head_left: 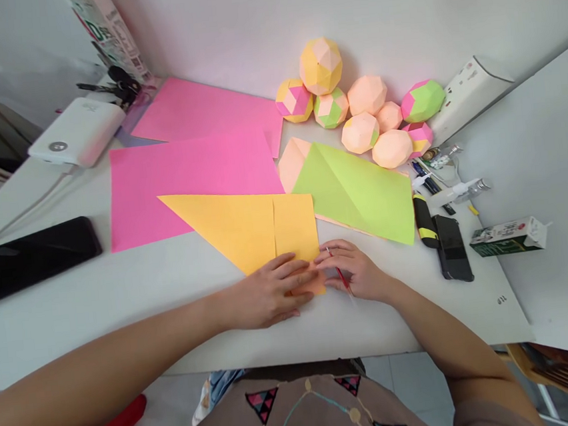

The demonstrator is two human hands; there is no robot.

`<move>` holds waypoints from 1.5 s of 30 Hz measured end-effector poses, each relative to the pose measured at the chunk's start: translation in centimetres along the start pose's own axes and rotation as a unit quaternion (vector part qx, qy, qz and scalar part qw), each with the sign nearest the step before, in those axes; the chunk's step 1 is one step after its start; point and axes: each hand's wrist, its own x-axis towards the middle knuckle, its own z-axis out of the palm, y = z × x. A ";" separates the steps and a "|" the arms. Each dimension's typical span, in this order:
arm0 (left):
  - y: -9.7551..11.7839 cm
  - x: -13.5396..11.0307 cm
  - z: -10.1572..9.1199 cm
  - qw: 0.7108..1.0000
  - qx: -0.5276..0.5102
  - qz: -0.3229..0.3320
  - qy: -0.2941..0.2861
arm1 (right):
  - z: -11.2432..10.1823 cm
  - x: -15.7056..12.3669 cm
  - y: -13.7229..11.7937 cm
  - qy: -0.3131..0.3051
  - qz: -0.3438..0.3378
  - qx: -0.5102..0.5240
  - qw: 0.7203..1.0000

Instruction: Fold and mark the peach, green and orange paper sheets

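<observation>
A yellow-orange sheet of paper (249,220), pointed at its left end and with a crease or slit running down it, lies on the table. My left hand (271,291) rests flat on its lower part, fingers spread. Under those fingers shows a small peach paper piece (315,283), partly hidden. My right hand (357,273) is at the sheet's lower right edge, fingertips by the peach piece. Between its fingers slants a slim red pen-like tool (342,277) with a thin pale tip; its exact kind is unclear.
Pink sheets (184,175) and a folded green sheet (362,192) lie beyond the yellow one. Several faceted paper balls (320,67) are heaped by the wall. Phones (453,247) lie at both sides; a power bank (80,132) and small carton (507,237) stand farther out.
</observation>
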 end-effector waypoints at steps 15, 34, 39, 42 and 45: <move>-0.5 -0.6 0.6 0.994 -0.055 -0.076 0.048 | 0.3 0.0 -0.3 0.010 0.056 -0.003 0.998; -0.1 -0.1 0.6 0.988 -0.062 -0.099 0.097 | 1.2 0.3 -1.2 0.035 0.124 0.004 0.992; -0.3 -0.1 0.3 0.987 -0.093 -0.087 0.100 | 1.1 0.3 -0.9 0.048 0.120 0.032 0.991; -0.4 -0.1 0.1 0.981 -0.132 -0.102 0.097 | 1.4 0.2 -1.0 0.055 0.125 0.037 0.990; -0.4 0.0 0.0 0.981 -0.135 -0.115 0.082 | 1.9 0.2 -1.4 0.062 0.143 0.026 0.988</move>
